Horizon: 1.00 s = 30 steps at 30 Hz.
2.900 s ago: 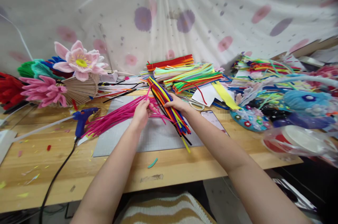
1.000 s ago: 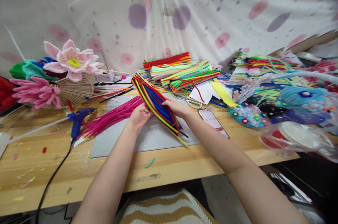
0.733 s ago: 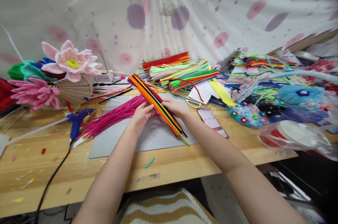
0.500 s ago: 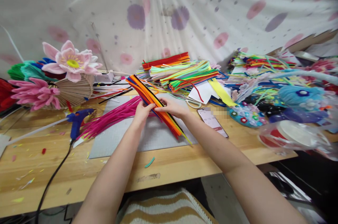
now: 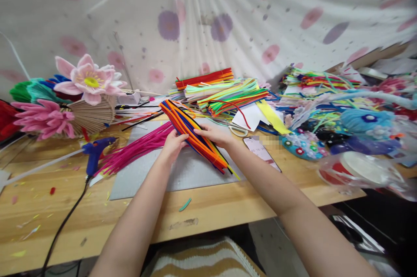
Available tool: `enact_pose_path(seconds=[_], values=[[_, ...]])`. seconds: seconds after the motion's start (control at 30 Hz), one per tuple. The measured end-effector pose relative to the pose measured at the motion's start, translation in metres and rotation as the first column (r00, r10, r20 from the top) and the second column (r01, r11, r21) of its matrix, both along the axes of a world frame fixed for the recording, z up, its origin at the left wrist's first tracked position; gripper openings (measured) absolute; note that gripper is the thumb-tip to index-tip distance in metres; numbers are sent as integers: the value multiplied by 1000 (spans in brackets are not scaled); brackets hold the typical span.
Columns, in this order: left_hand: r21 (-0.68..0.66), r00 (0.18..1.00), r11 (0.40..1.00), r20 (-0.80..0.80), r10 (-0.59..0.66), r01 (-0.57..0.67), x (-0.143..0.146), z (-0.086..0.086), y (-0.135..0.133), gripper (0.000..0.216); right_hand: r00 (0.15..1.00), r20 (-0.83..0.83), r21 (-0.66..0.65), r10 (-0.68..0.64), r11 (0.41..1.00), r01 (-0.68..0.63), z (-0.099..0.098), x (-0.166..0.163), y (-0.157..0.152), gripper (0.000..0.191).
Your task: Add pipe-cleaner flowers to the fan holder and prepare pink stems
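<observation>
Both my hands grip a bundle of pipe cleaners (image 5: 192,131), mostly orange, with blue, black and yellow strands among them. It slants from the upper left down to the lower right above the grey board (image 5: 140,183). My left hand (image 5: 175,141) closes on the bundle's left side, thumb on top. From the right, my right hand (image 5: 213,135) holds it with fingers bent around the strands; some fingertips are hidden. Beside my left hand, a spread of magenta pipe cleaners (image 5: 137,146) lies across the board's left part, partly behind the hand.
A blue glue gun (image 5: 94,155) stands at left, its cord running off the front edge. Pipe-cleaner flowers (image 5: 89,79) are behind it. More bundles (image 5: 224,90) lie at the back. Scissors (image 5: 237,130) and a phone (image 5: 261,153) are at right, near a flowered blue piece (image 5: 302,144).
The bundle has turned in my hands, so more blue strands show and the strands look more twisted and spread. Both hands stay in nearly the same place.
</observation>
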<state>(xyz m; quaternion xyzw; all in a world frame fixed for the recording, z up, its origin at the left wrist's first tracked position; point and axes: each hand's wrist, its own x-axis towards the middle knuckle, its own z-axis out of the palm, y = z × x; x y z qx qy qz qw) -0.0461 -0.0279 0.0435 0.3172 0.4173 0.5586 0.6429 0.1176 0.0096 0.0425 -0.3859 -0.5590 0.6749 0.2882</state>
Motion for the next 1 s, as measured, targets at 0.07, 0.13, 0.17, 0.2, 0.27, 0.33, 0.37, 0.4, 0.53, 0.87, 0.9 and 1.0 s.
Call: enact_pose_path(seconds=[0.07,0.13,0.17,0.2,0.27,0.33,0.37,0.4,0.53,0.87,0.9,1.0], values=[[-1,1000,1000,-13,17,-17,0,-2,2,37,1000,8,12,21,1000,-21,1,-2,0,37],[-6,1000,1000,-18,4,-4,-1,-3,4,38,1000,16,45,5,999,-6,2,-4,1,37],[-10,1000,1000,-17,-1,1,-1,-3,5,37,999,29,74,-12,997,10,3,-5,2,36],[-14,1000,1000,-14,-6,6,-2,-3,5,35,998,49,107,-30,994,25,4,-5,2,36],[-13,1000,1000,-24,-17,16,-1,-3,5,35,996,79,159,-51,987,38,5,-6,3,37],[-18,998,1000,-68,-2,1,1,-3,3,37,996,84,177,-37,984,22,6,-6,3,40],[-17,995,1000,-95,11,-13,2,-4,1,37,996,85,178,-32,984,17,6,-6,3,41],[-16,993,1000,-117,25,-27,2,-5,0,36,995,93,176,-38,984,21,6,-6,3,41],[-14,992,1000,-124,13,-15,2,-10,-3,30,987,129,157,-91,985,71,5,-4,3,40],[-17,996,1000,-84,-11,10,1,-11,-2,32,995,101,130,0,991,-13,4,2,2,45],[-10,997,1000,-81,-17,17,3,-11,-2,33,994,107,153,20,988,-37,4,1,1,47],[38,996,999,-89,-13,17,10,-10,1,36,978,202,266,56,958,-109,5,-5,-5,64]])
